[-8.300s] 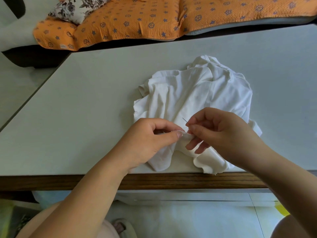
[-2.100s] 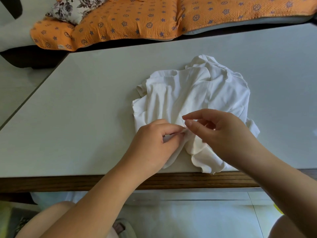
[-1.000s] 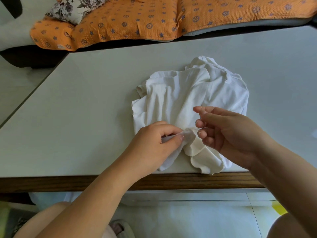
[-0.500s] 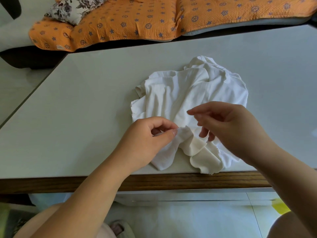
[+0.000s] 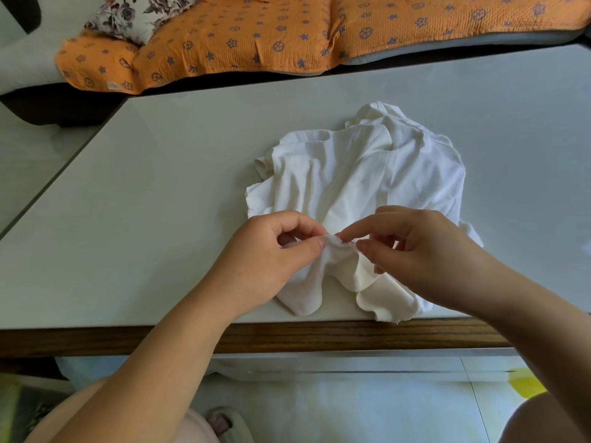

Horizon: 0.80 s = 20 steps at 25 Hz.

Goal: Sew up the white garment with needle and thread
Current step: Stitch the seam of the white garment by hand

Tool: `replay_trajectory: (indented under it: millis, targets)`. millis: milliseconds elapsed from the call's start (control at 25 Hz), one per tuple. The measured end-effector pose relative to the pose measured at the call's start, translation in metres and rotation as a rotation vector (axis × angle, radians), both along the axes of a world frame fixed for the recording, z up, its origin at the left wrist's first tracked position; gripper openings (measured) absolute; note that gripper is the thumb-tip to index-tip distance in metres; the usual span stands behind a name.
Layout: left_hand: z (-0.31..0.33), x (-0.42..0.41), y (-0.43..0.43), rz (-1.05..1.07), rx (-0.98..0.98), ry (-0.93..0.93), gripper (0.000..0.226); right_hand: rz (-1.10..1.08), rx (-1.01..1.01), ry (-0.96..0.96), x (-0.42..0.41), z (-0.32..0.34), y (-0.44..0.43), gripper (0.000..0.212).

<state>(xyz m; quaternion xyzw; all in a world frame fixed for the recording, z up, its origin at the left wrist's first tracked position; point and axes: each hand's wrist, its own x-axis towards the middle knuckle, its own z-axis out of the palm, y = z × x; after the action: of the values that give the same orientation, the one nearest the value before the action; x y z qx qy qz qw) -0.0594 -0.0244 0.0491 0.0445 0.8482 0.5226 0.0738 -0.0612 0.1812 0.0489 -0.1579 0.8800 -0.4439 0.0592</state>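
My left hand (image 5: 271, 260) pinches a fold of the garment (image 5: 351, 174); my right hand (image 5: 425, 254) pinches the needle (image 5: 350, 242) at it. Mid-stitch, I judge: next, a straight push through.

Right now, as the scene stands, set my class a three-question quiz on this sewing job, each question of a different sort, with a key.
1. True or false: the white garment lies on the floor.
2. What does the right hand pinch? A) scissors B) the needle C) a button
3. Fill the gap: the ____ hand pinches a fold of the garment beside the needle.
Key: 1 false, it lies on the table; 2 B; 3 left, the left hand.
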Motion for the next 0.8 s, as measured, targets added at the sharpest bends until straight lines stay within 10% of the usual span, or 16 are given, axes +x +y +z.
replay_trajectory:
  millis: [800]
  targets:
    - [-0.0012, -0.0019, -0.0028, -0.042, 0.097, -0.072, 0.009, 0.053, -0.114, -0.144, 0.0016, 0.0052, -0.0003, 0.025]
